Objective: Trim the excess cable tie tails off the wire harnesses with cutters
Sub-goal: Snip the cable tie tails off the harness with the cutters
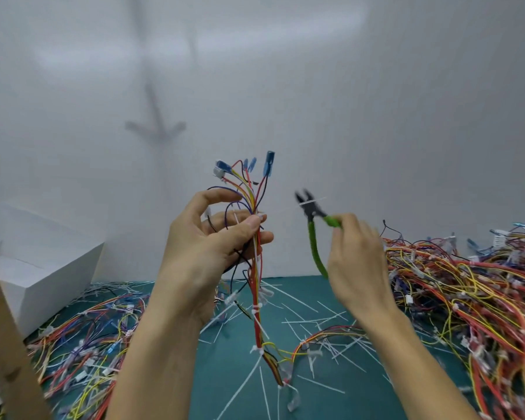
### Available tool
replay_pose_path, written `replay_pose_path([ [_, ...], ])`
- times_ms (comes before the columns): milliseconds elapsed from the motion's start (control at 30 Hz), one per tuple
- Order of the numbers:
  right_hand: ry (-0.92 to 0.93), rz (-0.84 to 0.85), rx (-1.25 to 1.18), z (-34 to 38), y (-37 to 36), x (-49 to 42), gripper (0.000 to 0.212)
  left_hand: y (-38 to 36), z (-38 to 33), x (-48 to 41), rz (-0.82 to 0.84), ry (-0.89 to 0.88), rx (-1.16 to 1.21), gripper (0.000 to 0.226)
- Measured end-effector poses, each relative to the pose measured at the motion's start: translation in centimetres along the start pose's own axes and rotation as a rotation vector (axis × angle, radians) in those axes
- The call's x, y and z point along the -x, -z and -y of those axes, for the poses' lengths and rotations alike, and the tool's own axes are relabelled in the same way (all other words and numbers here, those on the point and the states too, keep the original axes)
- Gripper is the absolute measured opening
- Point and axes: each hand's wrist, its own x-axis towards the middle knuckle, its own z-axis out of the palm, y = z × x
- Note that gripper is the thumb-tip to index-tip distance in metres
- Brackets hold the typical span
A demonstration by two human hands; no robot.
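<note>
Currently your left hand [212, 237] pinches the wire harness [256, 268] between thumb and fingertips. The bundle stands roughly upright, with its connectors at the top and its lower length trailing down to the teal worktop [331, 404]. Your right hand [358, 262] grips the green handles of the cutters [311, 219], and the jaws appear parted. The cable tie tail [285, 209] leaves the harness just above your left thumb. It runs nearly level to the right, crosswise to the bundle, and reaches the jaws. The right hand is therefore the nearer one to the tail's free end. For a flush cut, the jaws would likely need to slide left along the tail towards the harness. Keep the blades off the coloured wires.
</note>
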Motion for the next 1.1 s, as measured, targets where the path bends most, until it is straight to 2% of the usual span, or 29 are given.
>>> replay_pose_path([
  [100, -0.157, -0.128, -0.291, 1.3, 1.6, -0.5, 0.019, 0.1, -0.1, 0.1, -0.039, -0.017, -0.039, 0.03],
  [167, -0.259, -0.125, -0.433, 1.8, 2.7, -0.7, 0.037, 0.0, -0.2, 0.1, -0.057, -0.035, -0.046, 0.03],
  [267, -0.402, -0.058, -0.48, 2.4, 3.8, -0.7, 0.072, -0.2, -0.4, 0.1, -0.077, -0.044, -0.008, 0.03],
  [333, -0.43, -0.003, -0.45, 2.4, 3.9, -0.7, 0.07, -0.5, -0.4, 0.2, -0.09, -0.048, 0.015, 0.029],
  [467, -0.351, 0.199, -0.493, 2.8, 3.8, -0.9, 0.034, -0.9, -0.3, 0.2, -0.129, -0.069, 0.046, 0.029],
  [667, -0.24, 0.513, -0.583, 4.2, 4.0, -0.8, 0.029, -0.8, -0.3, 0.1, -0.178, -0.1, 0.064, 0.027],
  [700, -0.203, 0.527, -0.561, 4.3, 4.1, -0.7, 0.031, -0.7, -0.2, 0.1, -0.185, -0.103, 0.065, 0.028],
  [800, -0.058, 0.565, -0.498, 5.0, 4.7, -0.4, 0.057, -0.6, -0.1, 0.0, -0.202, -0.113, 0.065, 0.029],
  [900, 0.014, 0.579, -0.376, 5.9, 5.3, -0.2, 0.069, -0.6, 0.0, 0.0, -0.201, -0.118, 0.067, 0.029],
  [1100, 0.048, 0.505, -0.248, 6.4, 5.5, -0.1, 0.076, -1.0, 0.4, 0.0, -0.174, -0.146, 0.027, 0.03],
])
